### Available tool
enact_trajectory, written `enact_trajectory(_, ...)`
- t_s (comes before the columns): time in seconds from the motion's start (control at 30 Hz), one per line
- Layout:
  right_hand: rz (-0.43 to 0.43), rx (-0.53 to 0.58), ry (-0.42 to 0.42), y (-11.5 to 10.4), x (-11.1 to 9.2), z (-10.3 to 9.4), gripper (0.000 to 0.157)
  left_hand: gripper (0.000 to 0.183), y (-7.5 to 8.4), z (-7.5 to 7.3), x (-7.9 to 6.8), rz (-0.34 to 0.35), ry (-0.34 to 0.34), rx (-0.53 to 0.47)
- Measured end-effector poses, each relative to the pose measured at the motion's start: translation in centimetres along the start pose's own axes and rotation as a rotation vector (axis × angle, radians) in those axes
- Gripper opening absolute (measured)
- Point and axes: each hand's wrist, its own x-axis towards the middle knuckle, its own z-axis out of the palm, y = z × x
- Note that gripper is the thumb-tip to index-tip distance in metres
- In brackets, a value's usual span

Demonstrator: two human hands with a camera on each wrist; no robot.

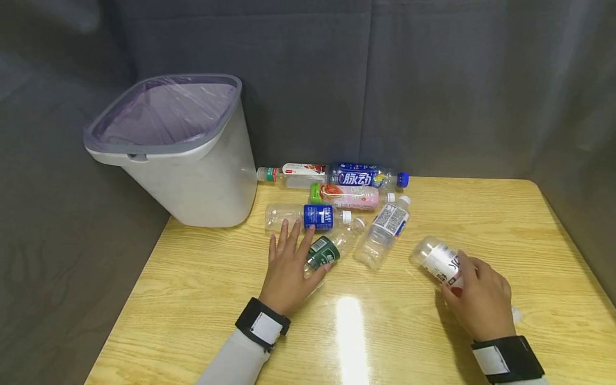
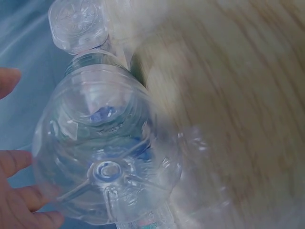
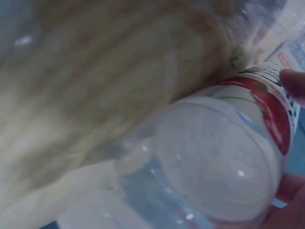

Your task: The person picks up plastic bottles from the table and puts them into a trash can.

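Head view: left hand, fingers outspread and unclenched, beside a clear, cylindrical green-labelled bottle; white-capped blue-labelled bottle at its fingertips; right hand, fingers curled round a transparent plastic white-labelled bottle, whose rounded base projects past the fingertips; wood-grained tabletop beneath both hands.

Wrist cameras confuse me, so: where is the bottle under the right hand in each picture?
Head: the bottle lies right of centre, lower half, gripped by the right hand.
Left wrist: not visible.
Right wrist: large, lower right, beside fingers at the right edge.
Shared landmark: the wooden table, along the bottom in head, right in left wrist, upper left in right wrist.
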Motion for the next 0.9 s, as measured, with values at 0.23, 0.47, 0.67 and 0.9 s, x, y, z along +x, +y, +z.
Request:
enact_trajectory(0.23, -0.006, -0.008, 0.031, 0.4, 0.0, 0.3, 0.083, 0.083, -0.1, 0.1, 0.1, -0.004, -0.002, 0.005)
enact_trajectory(0.47, -0.002, -0.022, 0.024, 0.5, 0.4, 0.2, 0.082, 0.086, 0.2, 0.0, 0.2, 0.005, 0.034, -0.027)
enact_trajectory(0.67, 0.001, 0.011, 0.03, -1.6, 0.7, -0.9, 0.088, 0.086, 1.7, -1.3, 0.1, -0.005, 0.022, -0.206)
enact_trajectory(0.9, -0.226, 0.093, 0.099, -6.3, 0.2, -1.4, 0.085, 0.077, 4.1, -2.5, -0.5, 0.001, -0.076, -0.475)
